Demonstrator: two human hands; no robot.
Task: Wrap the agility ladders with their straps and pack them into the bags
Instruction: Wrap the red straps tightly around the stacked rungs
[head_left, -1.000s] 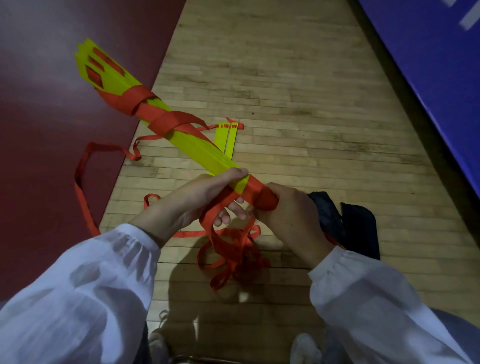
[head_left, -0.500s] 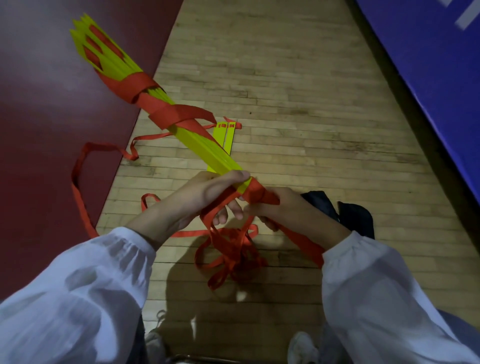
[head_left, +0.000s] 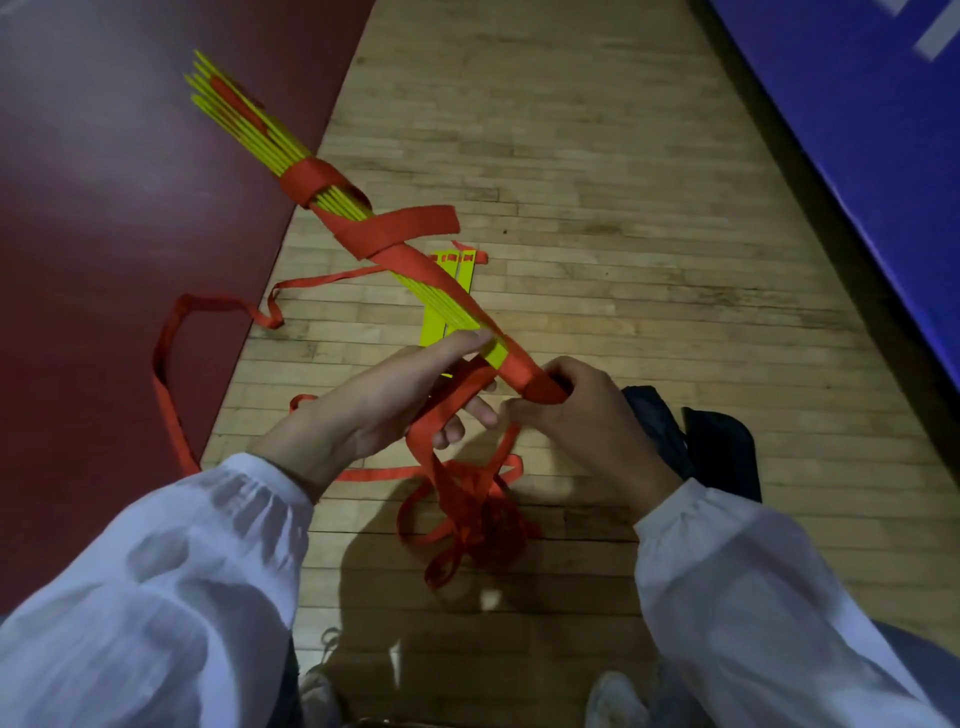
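Note:
A bundle of yellow ladder rungs (head_left: 260, 130) slants from upper left down to my hands, held above the floor. Red strap (head_left: 395, 234) winds around it in loose turns. My left hand (head_left: 384, 405) holds the bundle's near end, fingers curled under the rungs and strap. My right hand (head_left: 582, 421) grips the strap-wrapped end of the bundle. Loose red strap (head_left: 467, 514) hangs below my hands in a tangle and trails left along the floor (head_left: 166, 364). A black bag (head_left: 711, 447) lies on the floor just right of my right wrist.
Two more yellow rungs (head_left: 452, 291) lie flat on the wooden floor under the bundle. A dark red mat (head_left: 104, 260) covers the left side. A blue padded wall (head_left: 857, 130) runs along the right. My shoes (head_left: 613, 696) show at the bottom edge.
The bundle has turned, its far end swinging right and lower in view. My right hand has moved up to the bundle's near end, bringing the strap around it.

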